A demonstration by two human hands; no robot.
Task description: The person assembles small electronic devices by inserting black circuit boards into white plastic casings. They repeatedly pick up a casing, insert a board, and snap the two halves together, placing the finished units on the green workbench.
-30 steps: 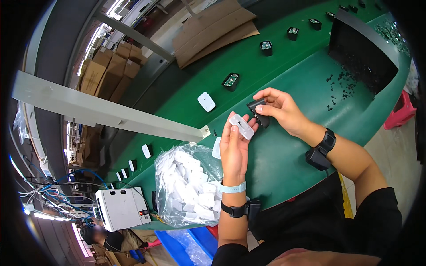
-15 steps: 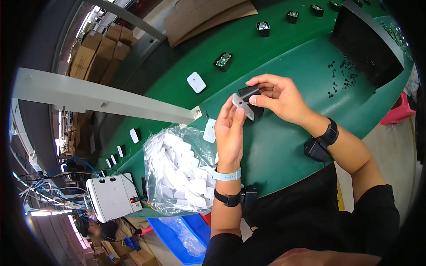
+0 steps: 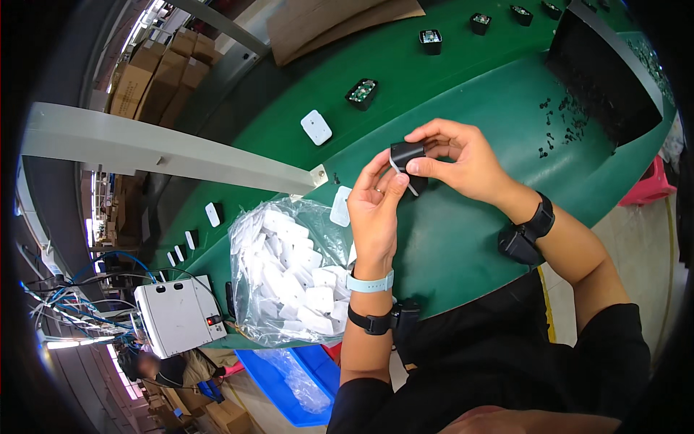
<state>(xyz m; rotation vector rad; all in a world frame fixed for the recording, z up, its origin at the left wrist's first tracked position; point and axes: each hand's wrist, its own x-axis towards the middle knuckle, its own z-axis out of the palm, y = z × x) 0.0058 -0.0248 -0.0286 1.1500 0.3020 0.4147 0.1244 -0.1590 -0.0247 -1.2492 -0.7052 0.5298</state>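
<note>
Over the green work surface, my right hand (image 3: 466, 163) grips a small black box-shaped housing (image 3: 407, 150) between thumb and fingers. My left hand (image 3: 376, 213) pinches a thin white cover plate (image 3: 413, 191) with rounded corners. The plate is seen nearly edge-on and lies along the housing's left side; whether it is fully seated cannot be told. Beside my left wrist, a clear plastic bag (image 3: 329, 218) holds a heap of white cover plates. Another white plate (image 3: 340, 207) lies flat between the bag and my left hand.
On the green belt (image 3: 289, 170) beyond stand several open black housings with circuit boards, the nearest one (image 3: 362, 94) close to a white-covered unit (image 3: 316, 127). A black bin (image 3: 603, 72) with scattered black screws is at right. A metal post (image 3: 181, 148) crosses at left, near a white machine (image 3: 177, 318).
The white plate has turned from showing its face to nearly edge-on and come up against the black housing. The view has shifted slightly; my right hand keeps its hold.
</note>
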